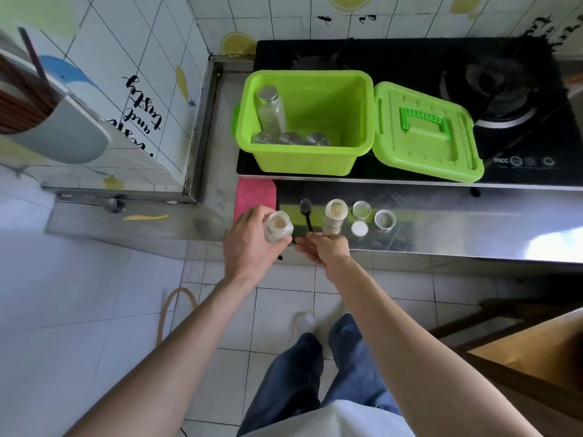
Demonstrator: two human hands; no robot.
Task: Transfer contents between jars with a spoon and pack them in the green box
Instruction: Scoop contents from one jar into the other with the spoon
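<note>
Gripping a small open clear jar of beige grains (279, 228) in our left hand (247, 247), we pinch the handle of a black plastic spoon (305, 207) with our right hand (329, 252). Just beyond our right fingertips stands a second open clear jar (336, 216). Farther out sits the open green plastic box (303, 162), holding capped clear jars (271, 108).

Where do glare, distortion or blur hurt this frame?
Head view: glare whitens the steel counter at right; fisheye bends the wall tiles and counter edge; the black stove loses detail in shadow; left hand, its jar, right hand and spoon are slightly soft yet readable.
</note>
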